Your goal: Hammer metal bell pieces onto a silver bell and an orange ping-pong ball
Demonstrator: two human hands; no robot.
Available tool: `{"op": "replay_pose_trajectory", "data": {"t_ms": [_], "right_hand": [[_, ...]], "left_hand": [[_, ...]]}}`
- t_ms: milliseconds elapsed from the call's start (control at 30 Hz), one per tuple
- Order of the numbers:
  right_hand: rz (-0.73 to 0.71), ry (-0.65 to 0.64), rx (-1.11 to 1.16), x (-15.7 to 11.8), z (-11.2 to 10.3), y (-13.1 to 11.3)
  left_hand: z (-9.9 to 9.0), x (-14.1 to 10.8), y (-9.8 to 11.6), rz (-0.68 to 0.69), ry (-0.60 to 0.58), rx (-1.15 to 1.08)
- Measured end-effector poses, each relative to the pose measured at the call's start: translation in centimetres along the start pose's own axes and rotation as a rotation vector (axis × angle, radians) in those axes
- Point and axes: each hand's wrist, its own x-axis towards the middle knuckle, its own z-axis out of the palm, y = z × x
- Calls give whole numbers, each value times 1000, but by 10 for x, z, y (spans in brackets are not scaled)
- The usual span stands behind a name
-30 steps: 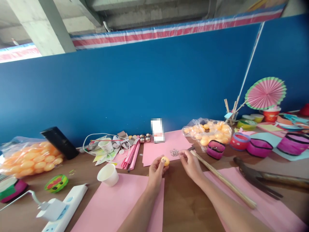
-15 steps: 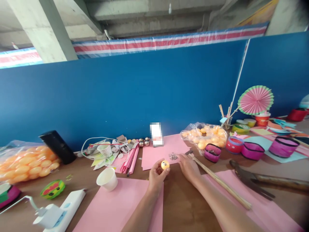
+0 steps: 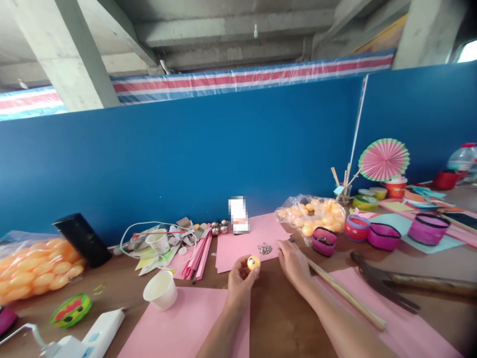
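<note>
A small yellow-orange ball [image 3: 254, 262], like a table tennis ball, with a dark printed mark on it, is pinched between the thumb and fingers of my left hand [image 3: 240, 283]. Just past it, a little pile of tiny silvery pieces [image 3: 265, 248] lies on a pink paper sheet [image 3: 238, 251]. My right hand [image 3: 294, 261] rests palm down to the right of that pile, fingers stretched forward at the sheet's edge, with nothing visible in them. Beside its wrist is a bundle of thin wooden sticks [image 3: 346, 296].
A hammer [image 3: 383, 283] lies at right near magenta fabric containers [image 3: 383, 236]. Bags of orange balls [image 3: 313, 214] stand at the back and far left. A white paper cup [image 3: 160, 291] sits on pink paper [image 3: 186, 323]. A power strip [image 3: 104, 330] lies front left.
The camera view has tilted up a little and turned slightly right. My left hand still holds the ball; my right hand has shifted slightly away from the silvery pile.
</note>
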Motion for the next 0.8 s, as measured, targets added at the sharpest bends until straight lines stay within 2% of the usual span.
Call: {"op": "replay_pose_trajectory", "data": {"t_ms": [133,233,333,433,533,600,700,800], "right_hand": [[78,68,80,3,-6,4],[37,101,248,4,-10,-6],[-108,100,343,2,-22,-30],[-257,71,337,-1,-37,-61],[-412,-2,271,-7,-52,-86],[-480,-61,212,-13,-60,-94],[-411,-123,94,-24,-69,-79],[-237,-158,-76,-37,-74,-37]], "left_hand": [[-2,0,4,-40,-49,19],[-3,0,5,-59,-49,-5],[-3,3,1,-83,10,-64],[-4,7,-4,-85,75,-131],[-6,9,-7,-48,34,-144],[-7,8,-7,-36,-11,-136],[-8,6,-3,-48,-19,-140],[-7,5,1,-66,-18,-109]]}}
